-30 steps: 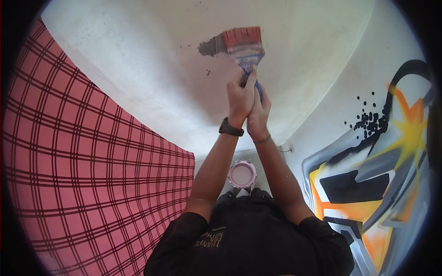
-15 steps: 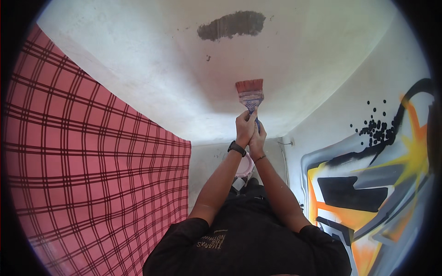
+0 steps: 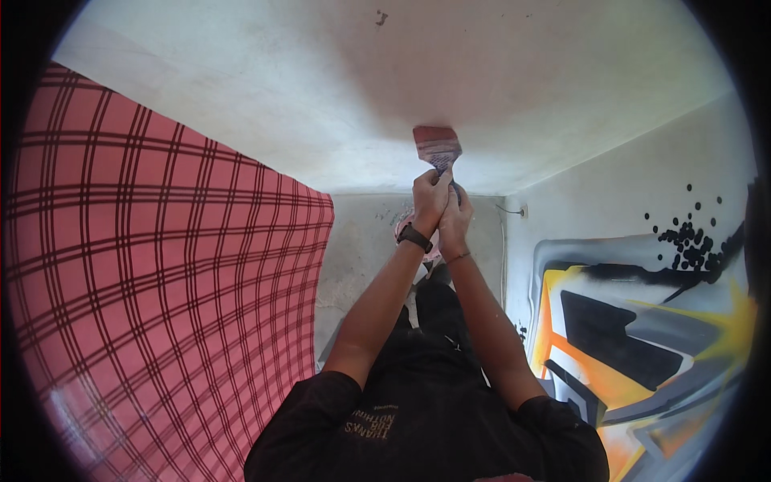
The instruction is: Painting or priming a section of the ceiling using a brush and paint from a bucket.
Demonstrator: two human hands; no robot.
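Note:
A wide flat paintbrush (image 3: 438, 147) with reddish bristles and a patterned, paint-smeared handle points up at the whitish wall (image 3: 321, 120) ahead. Its bristles seem to lie against the wall, though exact contact is hard to tell. My left hand (image 3: 431, 195) wraps the handle, a dark watch on that wrist. Pressed close beside and below it, my right hand (image 3: 455, 221) is closed round the handle's lower end, partly hidden. Beneath my wrists a pink-rimmed bucket (image 3: 434, 244) stands on the floor, mostly covered by my forearms.
A pink cloth with dark checked lines (image 3: 177, 265) hangs along the left side. On the right, a wall (image 3: 618, 321) carries orange, black and grey graffiti. A thin cable (image 3: 507, 210) sticks out near that corner. Grey floor (image 3: 353, 241) shows between.
Both hands have brought the brush lower down the wall, and its bristles now look slanted. My view has tipped downward, so the dark grey wall patch is out of sight.

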